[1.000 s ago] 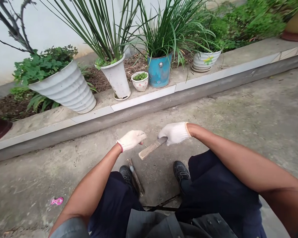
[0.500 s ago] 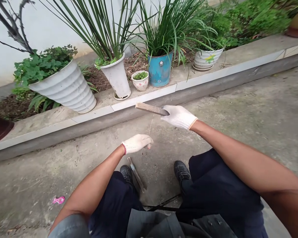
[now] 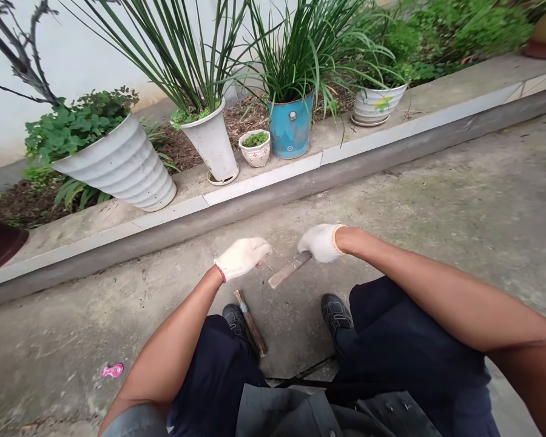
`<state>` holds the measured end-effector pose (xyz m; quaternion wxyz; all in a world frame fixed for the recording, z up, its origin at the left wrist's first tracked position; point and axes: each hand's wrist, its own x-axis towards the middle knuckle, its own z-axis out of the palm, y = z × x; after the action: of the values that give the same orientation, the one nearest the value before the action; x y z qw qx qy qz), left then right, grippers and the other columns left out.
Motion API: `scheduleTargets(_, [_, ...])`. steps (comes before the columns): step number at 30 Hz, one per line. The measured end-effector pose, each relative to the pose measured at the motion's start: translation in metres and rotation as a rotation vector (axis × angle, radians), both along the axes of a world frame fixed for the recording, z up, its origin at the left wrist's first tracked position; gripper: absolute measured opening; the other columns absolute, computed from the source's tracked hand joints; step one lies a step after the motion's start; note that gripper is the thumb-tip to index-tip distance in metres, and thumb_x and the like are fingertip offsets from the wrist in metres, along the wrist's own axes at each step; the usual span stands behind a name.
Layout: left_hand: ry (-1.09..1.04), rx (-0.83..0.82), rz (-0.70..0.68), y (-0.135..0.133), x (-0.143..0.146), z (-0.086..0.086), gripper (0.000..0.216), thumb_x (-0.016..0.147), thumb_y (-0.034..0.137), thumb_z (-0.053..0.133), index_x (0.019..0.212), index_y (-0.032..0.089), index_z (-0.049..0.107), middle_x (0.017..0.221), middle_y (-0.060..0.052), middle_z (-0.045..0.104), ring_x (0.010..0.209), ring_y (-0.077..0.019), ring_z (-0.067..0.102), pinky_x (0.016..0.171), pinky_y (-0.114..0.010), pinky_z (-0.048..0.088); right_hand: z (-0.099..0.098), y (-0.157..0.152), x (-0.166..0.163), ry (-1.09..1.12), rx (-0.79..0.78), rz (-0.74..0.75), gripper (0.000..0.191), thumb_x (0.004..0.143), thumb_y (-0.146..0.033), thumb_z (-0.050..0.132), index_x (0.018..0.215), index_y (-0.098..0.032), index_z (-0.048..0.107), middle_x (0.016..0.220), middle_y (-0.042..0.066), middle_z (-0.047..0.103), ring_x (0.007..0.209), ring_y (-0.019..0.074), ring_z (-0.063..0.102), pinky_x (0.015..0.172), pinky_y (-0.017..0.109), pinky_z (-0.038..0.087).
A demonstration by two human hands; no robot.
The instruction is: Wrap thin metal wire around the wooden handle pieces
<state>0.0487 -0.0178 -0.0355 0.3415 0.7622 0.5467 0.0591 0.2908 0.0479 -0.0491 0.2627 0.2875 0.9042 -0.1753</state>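
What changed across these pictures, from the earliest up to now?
The right hand lifted the flat wooden stick toward the kerb, then lowered it back near the left hand, never letting go. The left hand and the stick on the ground stayed roughly in place.

**Knit cotton, worn wood, rough concrete**

The left glove [image 3: 242, 258] and right glove [image 3: 321, 243] are matt knitted cotton, fuzzy and off-white. The flat bar [image 3: 284, 273] in the right glove is pale, dry-looking wood, with a dull grey finish, possibly metal, at the end by the glove. The stick [image 3: 250, 321] on the ground is darker wood with a dull metal band [image 3: 243, 308]. The ground [image 3: 414, 200] is rough, stained concrete. Farther off, the blue pot [image 3: 291, 128] looks like scuffed, painted metal — the ribbed pot [image 3: 122, 167] is smooth, white and faintly glossy.
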Motion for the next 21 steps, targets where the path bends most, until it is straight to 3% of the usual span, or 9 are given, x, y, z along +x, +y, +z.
scheduleTargets(2, [0.030, 0.037, 0.015, 0.004, -0.006, -0.002, 0.038, 0.097, 0.042, 0.037, 0.086, 0.021, 0.067, 0.065, 0.003, 0.065, 0.063, -0.0147, 0.057, 0.061, -0.025, 0.038, 0.009, -0.004, 0.007, 0.149, -0.140, 0.035, 0.015, 0.067, -0.023, 0.065, 0.082, -0.022, 0.069, 0.069, 0.000, 0.064, 0.062, 0.0166, 0.057, 0.057, 0.027, 0.033])
scheduleTargets(5, [0.000, 0.053, -0.006, 0.006, -0.007, -0.008, 0.039, 0.096, 0.045, 0.039, 0.086, 0.020, 0.067, 0.071, 0.002, 0.066, 0.069, -0.0154, 0.059, 0.067, -0.025, 0.041, 0.028, -0.007, 0.016, 0.374, -0.191, -0.044, 0.016, 0.073, -0.033, 0.062, 0.084, -0.022, 0.066, 0.070, -0.003, 0.061, 0.062, 0.0140, 0.053, 0.057, 0.026, 0.031])
scheduleTargets(9, [-0.072, -0.013, -0.013, 0.001, 0.003, -0.014, 0.045, 0.096, 0.048, 0.038, 0.079, 0.018, 0.066, 0.079, -0.001, 0.070, 0.075, -0.0163, 0.061, 0.075, -0.026, 0.044, 0.044, -0.002, 0.019, 0.542, 0.009, -0.309, 0.026, 0.076, -0.043, 0.061, 0.090, -0.021, 0.064, 0.076, -0.001, 0.063, 0.067, 0.0151, 0.054, 0.059, 0.026, 0.031])
scheduleTargets(13, [-0.093, -0.071, -0.078, -0.005, 0.017, -0.012, 0.044, 0.098, 0.043, 0.036, 0.073, 0.019, 0.064, 0.080, 0.000, 0.070, 0.073, -0.0146, 0.061, 0.075, -0.025, 0.043, 0.035, 0.013, 0.019, 0.536, 0.226, -0.556, 0.029, 0.083, -0.046, 0.055, 0.095, -0.021, 0.065, 0.077, 0.003, 0.065, 0.066, 0.0182, 0.056, 0.059, 0.029, 0.033])
scheduleTargets(16, [-0.089, -0.144, -0.101, -0.010, 0.023, -0.012, 0.040, 0.096, 0.041, 0.039, 0.075, 0.020, 0.065, 0.077, 0.002, 0.070, 0.071, -0.0138, 0.061, 0.071, -0.024, 0.042, 0.021, 0.025, 0.023, 0.430, 0.375, -0.558, 0.026, 0.085, -0.034, 0.052, 0.102, -0.022, 0.067, 0.086, 0.008, 0.069, 0.074, 0.0228, 0.060, 0.063, 0.031, 0.035])
scheduleTargets(21, [-0.060, -0.188, -0.053, -0.012, 0.024, -0.007, 0.036, 0.094, 0.043, 0.041, 0.083, 0.020, 0.068, 0.067, 0.003, 0.067, 0.065, -0.0139, 0.059, 0.064, -0.025, 0.041, 0.007, 0.021, 0.019, 0.163, 0.438, -0.371, 0.030, 0.077, -0.015, 0.056, 0.103, -0.017, 0.070, 0.093, 0.015, 0.071, 0.084, 0.0281, 0.065, 0.069, 0.035, 0.040])
